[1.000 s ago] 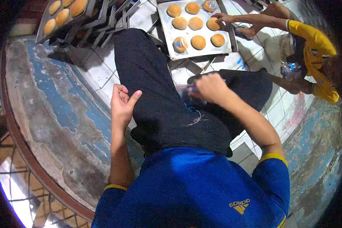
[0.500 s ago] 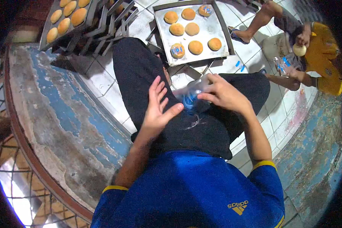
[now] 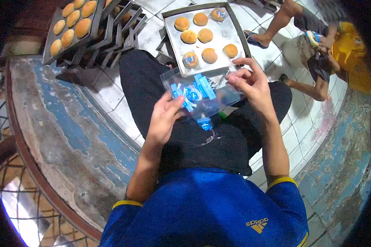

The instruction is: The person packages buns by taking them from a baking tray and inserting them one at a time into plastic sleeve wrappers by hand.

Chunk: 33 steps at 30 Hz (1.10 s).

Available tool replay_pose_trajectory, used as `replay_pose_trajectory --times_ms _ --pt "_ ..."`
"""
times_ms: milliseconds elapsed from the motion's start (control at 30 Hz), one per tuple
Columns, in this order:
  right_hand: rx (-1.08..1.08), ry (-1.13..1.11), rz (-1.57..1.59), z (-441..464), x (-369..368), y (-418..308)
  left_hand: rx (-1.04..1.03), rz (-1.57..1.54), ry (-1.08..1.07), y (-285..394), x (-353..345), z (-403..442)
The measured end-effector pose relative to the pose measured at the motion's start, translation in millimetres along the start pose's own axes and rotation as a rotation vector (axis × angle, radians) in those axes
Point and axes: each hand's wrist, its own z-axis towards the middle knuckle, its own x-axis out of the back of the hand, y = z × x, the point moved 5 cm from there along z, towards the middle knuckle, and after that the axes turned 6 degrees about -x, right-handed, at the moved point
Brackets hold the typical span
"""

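In the head view, the person's left hand (image 3: pixel 165 117) is holding clear plastic packaging (image 3: pixel 204 86) with blue labels above the lap, its thumb and fingers pinching the near left part. The right hand (image 3: pixel 251 86) is hovering at the packaging's right side with bent fingers; whether its grip is catching the film cannot be told. The far edge of the plastic is overlapping the near rim of the tray (image 3: pixel 226 33), where loose buns (image 3: pixel 209 55) and a wrapped bun (image 3: pixel 190 60) are lying.

The weakest point is probably the left grip: it appears to be carrying most of the load, so slick film could be sliding out if the pinch is loosening. Several layers seem to be clinging together, so a pull could be dragging more than one. A hard tug from the right could be tearing or creasing the thin plastic. Because it is reaching over the tray, a sweep could be nudging the nearest buns. A further labelled piece (image 3: pixel 205 123) is resting on the dark trousers (image 3: pixel 185 150); a shifting knee could be tipping it onto the tiled floor (image 3: pixel 108 95).
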Motion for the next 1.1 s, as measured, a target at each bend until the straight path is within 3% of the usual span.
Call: replay_pose_trajectory --times_ms 67,267,533,600,667,700,733,767,800,867,933,1100 --pt "-0.028 -0.053 -0.080 6.5 -4.3 8.9 0.144 0.097 -0.116 -15.5 9.9 0.0" --pt "0.044 0.006 -0.178 17.7 7.1 10.6 0.016 0.356 -0.025 20.9 34.8 -5.8" --pt "0.204 -0.413 -0.782 42.0 -11.6 64.5 -0.169 0.533 0.174 76.8 84.3 -21.8" --pt "0.139 -0.535 -0.891 41.2 -25.2 96.2 -0.171 0.522 0.165 78.2 83.0 -24.2" --pt "0.278 -0.613 -1.026 35.5 -37.2 122.9 -0.174 0.509 0.159 77.8 81.8 -28.6" --pt "0.249 -0.649 -1.245 27.7 -45.7 125.0 -0.159 0.495 0.131 75.8 79.2 -31.2" --pt "0.256 -0.652 -1.247 22.0 -50.7 118.4 -0.148 0.479 0.104 74.1 76.3 -33.4" --pt "0.499 -0.500 -1.269 18.1 -55.8 98.6 -0.130 0.459 0.098 71.2 75.4 -35.6" --pt "0.739 -0.343 -1.273 12.4 -60.1 78.5 -0.138 0.455 0.106 69.3 77.6 -37.1" --pt "0.498 -0.208 -0.934 17.8 -59.4 49.4 -0.090 0.423 0.041 61.5 77.7 -38.7" --pt "0.018 -0.288 -0.274 18.7 -64.6 33.0 -0.073 0.445 0.034 60.1 72.4 -37.2" --pt "-0.001 -0.241 -0.173 22.4 -67.2 -2.2 0.020 0.445 0.022 53.8 63.8 -20.8"
